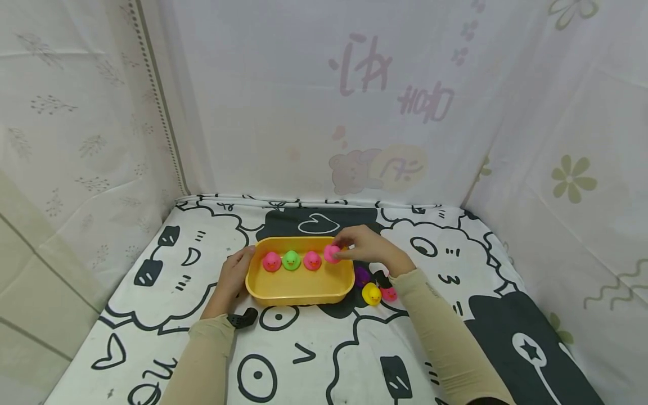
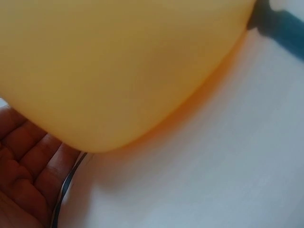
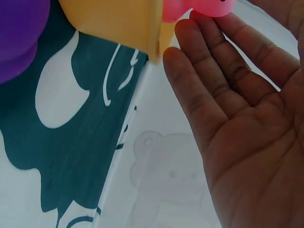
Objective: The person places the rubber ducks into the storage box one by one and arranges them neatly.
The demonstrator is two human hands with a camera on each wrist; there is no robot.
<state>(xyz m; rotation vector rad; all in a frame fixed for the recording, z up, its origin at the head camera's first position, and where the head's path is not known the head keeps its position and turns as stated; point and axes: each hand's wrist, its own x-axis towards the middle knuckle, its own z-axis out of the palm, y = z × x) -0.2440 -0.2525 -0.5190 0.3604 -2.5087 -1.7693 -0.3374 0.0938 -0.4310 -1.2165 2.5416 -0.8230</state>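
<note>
A yellow tray lies on the patterned cloth, holding a row of small rubber ducks: a pink duck at the left, a green duck, then another pink duck. My left hand rests against the tray's left side; the left wrist view shows its fingers lying along the outer wall, their tips hidden behind it. Over the tray's right end, my right hand pinches a pink rubber duck between thumb and fingers. In the right wrist view that duck shows at the fingertips.
Just right of the tray sit a purple duck, a yellow duck and a pink duck, close to the right sleeve. Hanging white fabric encloses the back and both sides of the cloth-covered surface.
</note>
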